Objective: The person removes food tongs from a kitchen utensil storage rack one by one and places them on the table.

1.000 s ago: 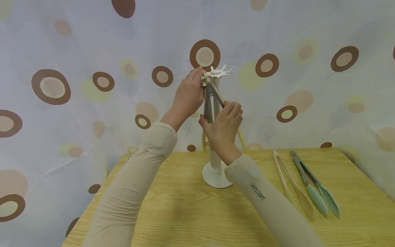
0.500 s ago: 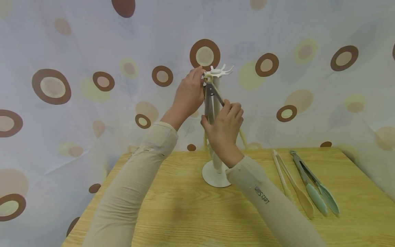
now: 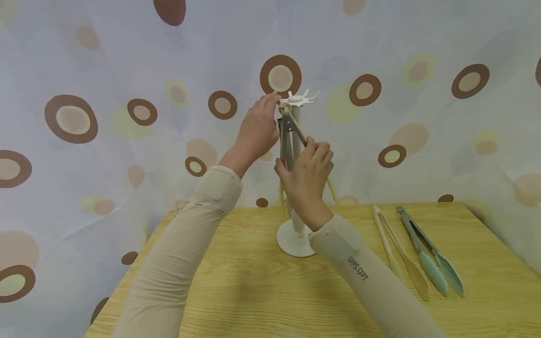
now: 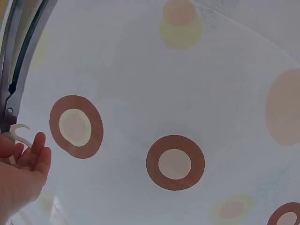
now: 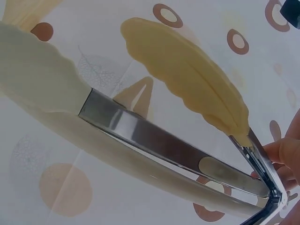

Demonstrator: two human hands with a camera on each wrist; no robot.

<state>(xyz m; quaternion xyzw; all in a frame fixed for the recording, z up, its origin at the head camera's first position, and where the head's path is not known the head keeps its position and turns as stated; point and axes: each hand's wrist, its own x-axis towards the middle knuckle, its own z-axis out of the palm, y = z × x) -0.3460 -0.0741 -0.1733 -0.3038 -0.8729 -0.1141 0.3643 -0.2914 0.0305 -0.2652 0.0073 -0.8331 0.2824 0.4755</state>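
Note:
A white stand with a round base [image 3: 293, 241] rises to a crown of hooks [image 3: 310, 99]. Steel tongs [image 3: 287, 124] with yellow scalloped tips [image 5: 187, 75] hang tips-down against its front, their ring [image 3: 285, 108] up at one hook. My left hand [image 3: 256, 129] pinches this upper end of the tongs; its fingertips sit beside the hooks. Lower down, my right hand [image 3: 306, 180] holds the spread arms, thumb at one and fingers at the other. A paler tip [image 5: 40, 70] shows in the right wrist view. Whether the ring is around the hook I cannot tell.
Beige tongs [image 3: 386, 234] and grey tongs with mint-green tips [image 3: 431, 263] lie on the right side of the wooden table [image 3: 236, 286]. Behind the table hangs a cloth [image 3: 414, 42] patterned with circles.
Since a second ago, my right hand and the tongs' lower arms have shifted slightly to the right. The left hand stays at the hooks; over the last half second hardly anything moves.

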